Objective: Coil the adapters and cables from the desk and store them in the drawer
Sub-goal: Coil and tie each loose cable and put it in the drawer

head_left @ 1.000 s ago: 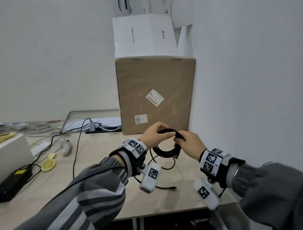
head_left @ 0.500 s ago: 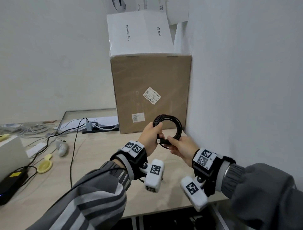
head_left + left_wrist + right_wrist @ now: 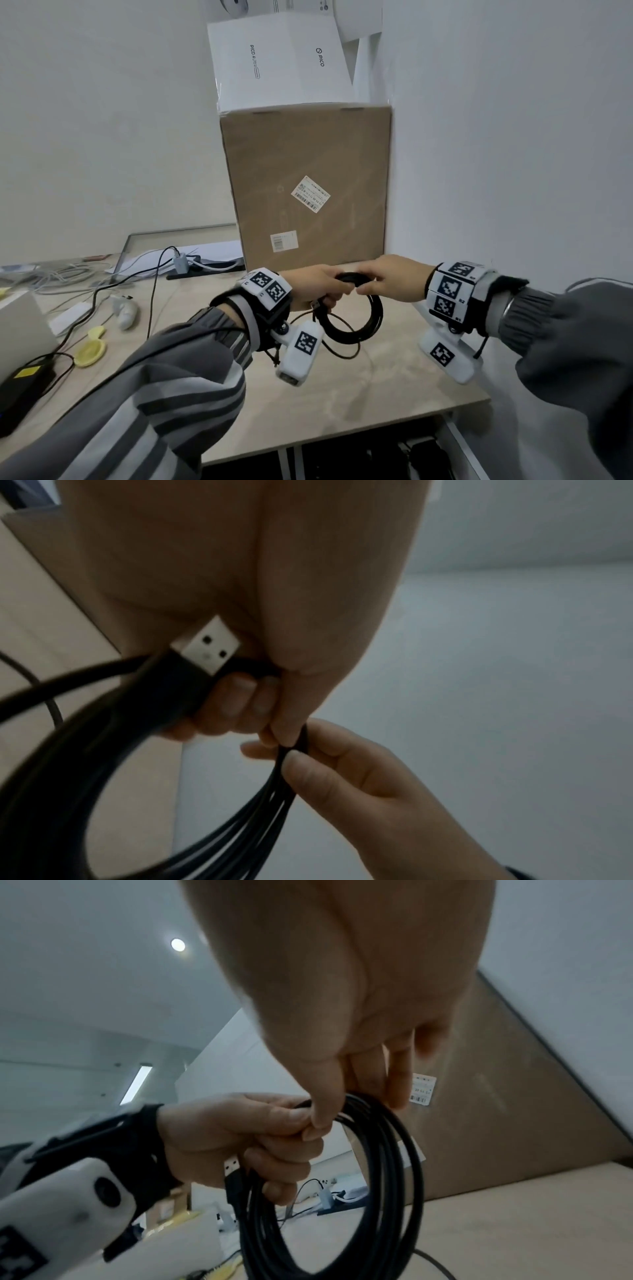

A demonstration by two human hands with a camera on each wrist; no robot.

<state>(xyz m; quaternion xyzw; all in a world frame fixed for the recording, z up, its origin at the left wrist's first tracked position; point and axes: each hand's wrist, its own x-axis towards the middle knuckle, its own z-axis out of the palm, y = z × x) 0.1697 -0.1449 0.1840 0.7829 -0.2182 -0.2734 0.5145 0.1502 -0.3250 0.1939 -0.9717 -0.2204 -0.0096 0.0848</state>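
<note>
On wooden desk (image 3: 342, 394), cardboard box (image 3: 308, 192) against white wall (image 3: 496, 137).

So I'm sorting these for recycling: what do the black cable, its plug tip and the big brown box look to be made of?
Black cable: likely rubber or soft plastic sheath, matte, bending into smooth loops.
Plug tip: looks like bright metal, a pale sheen with two small square holes, set in a black moulded body.
Brown box: cardboard, dull tan, with paper labels stuck on.
</note>
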